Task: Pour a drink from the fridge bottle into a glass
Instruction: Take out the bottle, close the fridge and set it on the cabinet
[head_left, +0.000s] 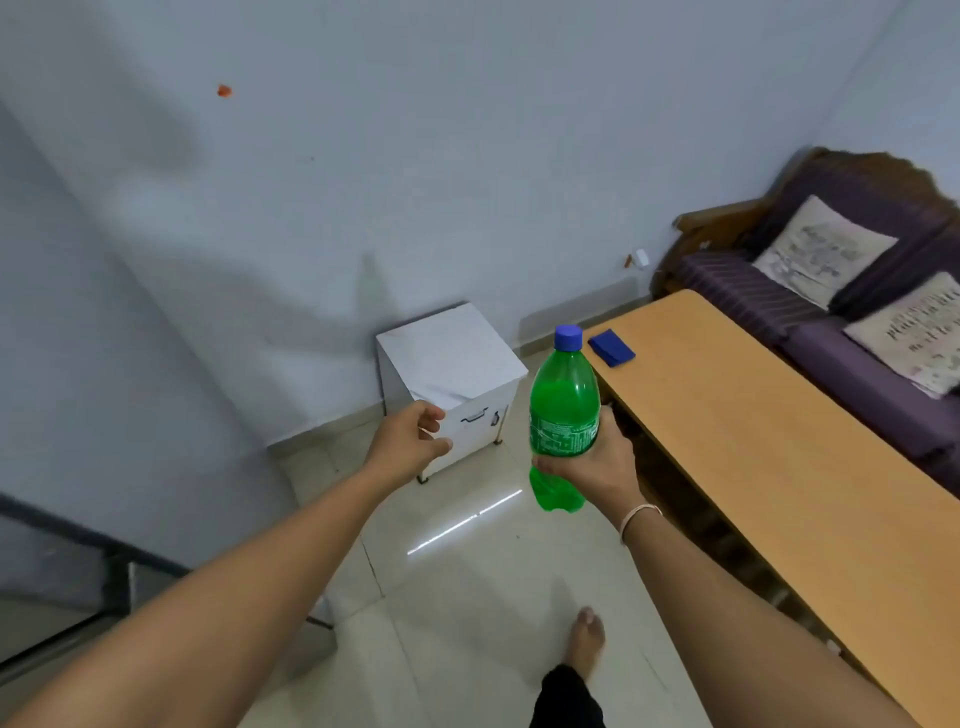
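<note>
The right hand (597, 467) is clamped around the lower body of the green bottle (565, 410), upright in the air at centre frame, blue cap (568, 338) on. The left hand (410, 441) hangs at its 9 o'clock, empty, fingers loosely curled apart. A white cabinet (452, 374) stands on the floor beyond both hands. The wooden counter (779, 441) runs from 1 to 5 o'clock, a blue cloth (611, 347) on its far end beside the cap. A purple sofa (857, 322) is cut off at the right edge. A bare foot (587, 639) shows at 6 o'clock.
</note>
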